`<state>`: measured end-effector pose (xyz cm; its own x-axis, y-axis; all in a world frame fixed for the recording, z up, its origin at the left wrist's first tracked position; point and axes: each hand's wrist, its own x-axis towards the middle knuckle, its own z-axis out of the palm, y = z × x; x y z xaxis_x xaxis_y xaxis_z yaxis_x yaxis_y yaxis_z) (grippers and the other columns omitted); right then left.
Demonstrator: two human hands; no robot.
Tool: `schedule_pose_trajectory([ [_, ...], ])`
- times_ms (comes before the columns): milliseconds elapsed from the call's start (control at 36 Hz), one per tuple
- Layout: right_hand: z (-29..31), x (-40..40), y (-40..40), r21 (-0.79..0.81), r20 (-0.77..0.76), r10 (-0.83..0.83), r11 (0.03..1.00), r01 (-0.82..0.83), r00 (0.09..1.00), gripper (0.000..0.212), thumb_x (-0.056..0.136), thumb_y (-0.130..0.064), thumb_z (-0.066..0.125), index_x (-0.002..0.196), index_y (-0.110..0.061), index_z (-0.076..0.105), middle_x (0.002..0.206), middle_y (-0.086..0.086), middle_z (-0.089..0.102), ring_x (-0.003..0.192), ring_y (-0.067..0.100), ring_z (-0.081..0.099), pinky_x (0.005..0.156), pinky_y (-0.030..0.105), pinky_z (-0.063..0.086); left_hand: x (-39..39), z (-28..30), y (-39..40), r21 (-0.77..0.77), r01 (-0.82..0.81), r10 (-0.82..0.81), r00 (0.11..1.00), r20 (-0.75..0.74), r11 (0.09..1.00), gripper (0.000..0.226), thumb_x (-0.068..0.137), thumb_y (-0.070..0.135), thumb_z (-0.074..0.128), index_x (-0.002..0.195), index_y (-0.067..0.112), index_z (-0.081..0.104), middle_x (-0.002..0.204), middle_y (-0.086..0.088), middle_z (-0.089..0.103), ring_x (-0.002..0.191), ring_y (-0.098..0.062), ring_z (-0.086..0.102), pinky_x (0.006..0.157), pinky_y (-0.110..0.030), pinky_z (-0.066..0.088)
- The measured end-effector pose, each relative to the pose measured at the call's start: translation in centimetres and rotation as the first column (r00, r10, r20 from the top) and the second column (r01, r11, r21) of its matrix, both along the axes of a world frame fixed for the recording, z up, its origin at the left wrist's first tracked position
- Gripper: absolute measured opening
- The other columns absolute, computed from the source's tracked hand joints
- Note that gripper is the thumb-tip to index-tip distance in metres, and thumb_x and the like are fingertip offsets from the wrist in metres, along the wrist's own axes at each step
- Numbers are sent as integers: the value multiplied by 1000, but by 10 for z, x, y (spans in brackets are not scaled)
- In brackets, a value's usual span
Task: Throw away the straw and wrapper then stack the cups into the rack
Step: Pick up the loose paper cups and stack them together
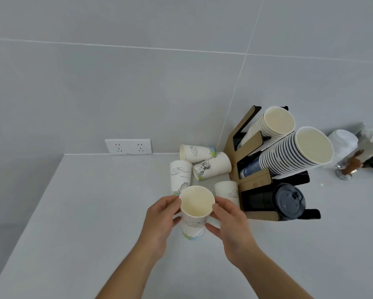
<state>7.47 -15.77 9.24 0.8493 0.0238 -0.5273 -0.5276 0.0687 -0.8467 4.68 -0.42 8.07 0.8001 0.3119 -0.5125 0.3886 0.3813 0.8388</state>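
Two bare hands, left hand (159, 221) and right hand (230, 225), clasp an upright white printed paper cup (195, 212) with fingers (215, 209) wrapped around it, above the pale grey desk (84, 212), near the brown-and-black cardboard cup rack (254, 180).

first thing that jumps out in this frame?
Both hands, left hand and right hand, hold an upright paper cup at centre, mouth open to the camera. To its right stands the cardboard rack with two long tilted cup stacks and a dark lid low in it. Behind the held cup, four loose printed cups sit on the white counter, two of them tipped over.
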Motion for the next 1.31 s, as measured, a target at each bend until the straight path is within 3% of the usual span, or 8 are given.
schedule_pose_trajectory([
  [333,-20,-52,2,-9,-46,100,995,-100,994,17,93,-5,54,98,-13,68,104,9,68,99,20,65,92,43,57,-63,-21,4,13,-71,72,995,-71,997,13,91,10,60,94,4,71,105,-17,73,105,-32,67,95,-43,55],
  [500,-29,-61,0,-50,-71,157,986,-161,985,16,93,-7,54,97,-15,68,104,8,69,105,23,64,90,43,57,-80,-29,5,3,-77,77,992,-99,997,13,91,9,60,96,2,70,106,-18,72,98,-27,68,85,-35,57],
  [806,-47,-68,-5,-89,-67,191,976,-196,979,22,93,-4,52,95,-15,71,100,6,69,99,21,63,79,35,57,-93,-42,3,-15,-35,33,991,-128,999,14,90,8,61,96,-2,69,109,-21,71,105,-30,68,86,-36,58],
  [1083,-47,-66,-7,-77,-55,213,973,-217,975,26,94,-5,52,95,-17,75,100,3,72,98,18,64,86,38,57,-94,-46,9,-46,13,-18,994,-107,999,16,91,7,60,100,2,71,110,-17,72,108,-29,67,85,-34,58],
  [1194,-45,-65,-6,-71,-54,213,974,-216,976,27,94,-4,52,95,-16,75,100,2,72,97,17,65,83,34,57,-92,-48,12,-36,45,-49,992,-120,998,16,90,8,60,100,5,72,108,-14,73,107,-29,67,93,-39,56],
  [1306,-44,-61,-7,-76,-36,210,974,-212,977,27,95,-3,51,101,-15,75,106,5,72,101,18,65,82,31,56,-90,-51,19,-10,96,-96,985,-140,995,16,89,15,64,103,14,73,108,-11,74,108,-27,67,85,-35,56],
])
